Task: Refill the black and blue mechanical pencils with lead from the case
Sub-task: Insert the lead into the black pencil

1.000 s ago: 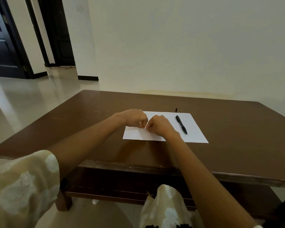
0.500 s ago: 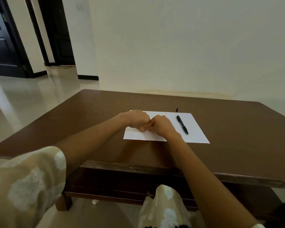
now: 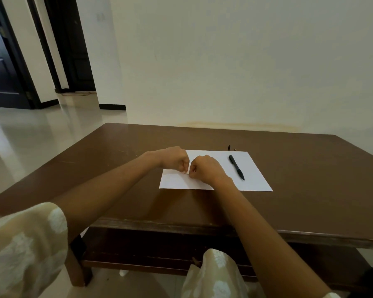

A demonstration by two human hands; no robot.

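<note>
A black mechanical pencil lies on the right part of a white sheet of paper, tip pointing toward me. My left hand and my right hand meet knuckle to knuckle over the sheet's left half, both with fingers curled. Between their fingertips they pinch a small pale object, mostly hidden, which may be the lead case. No blue pencil shows anywhere.
The sheet lies on a brown wooden table with a lower shelf. Two small dark bits sit just behind the paper's far edge. A pale wall stands behind the table, and dark doors are at the far left.
Both hands stay together over the paper, shifting only slightly. The black pencil has not moved.
</note>
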